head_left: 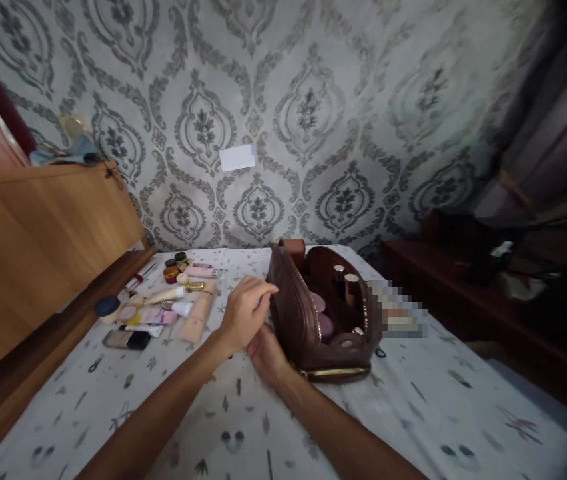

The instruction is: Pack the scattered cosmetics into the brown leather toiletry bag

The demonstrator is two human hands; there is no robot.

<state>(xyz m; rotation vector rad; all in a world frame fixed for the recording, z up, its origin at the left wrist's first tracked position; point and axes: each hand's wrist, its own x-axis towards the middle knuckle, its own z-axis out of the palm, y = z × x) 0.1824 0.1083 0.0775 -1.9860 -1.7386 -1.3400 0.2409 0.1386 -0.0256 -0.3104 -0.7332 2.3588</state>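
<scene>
A dark brown makeup bag (293, 310) stands unzipped on the bed, its top gaping. Inside it I see purple rounded items (324, 325), a dark bottle with a pale cap (351, 287) and a smaller silver-capped item (338, 272). Just left of the bag, my left hand (246, 310) is closed, with thumb and forefinger together; whatever it may hold is hidden. My right hand (266, 353) lies below it, palm turned up, beside the bag's lower left side. Its fingers are hidden behind my left hand.
To the left lie several cosmetics: a peach tube (199, 313), a foundation bottle (127, 340), a dark-lidded jar (108, 309) and a pink tube (200, 271). A wooden headboard (53, 253) borders the left. A blurred flat item (400, 320) lies right of the bag.
</scene>
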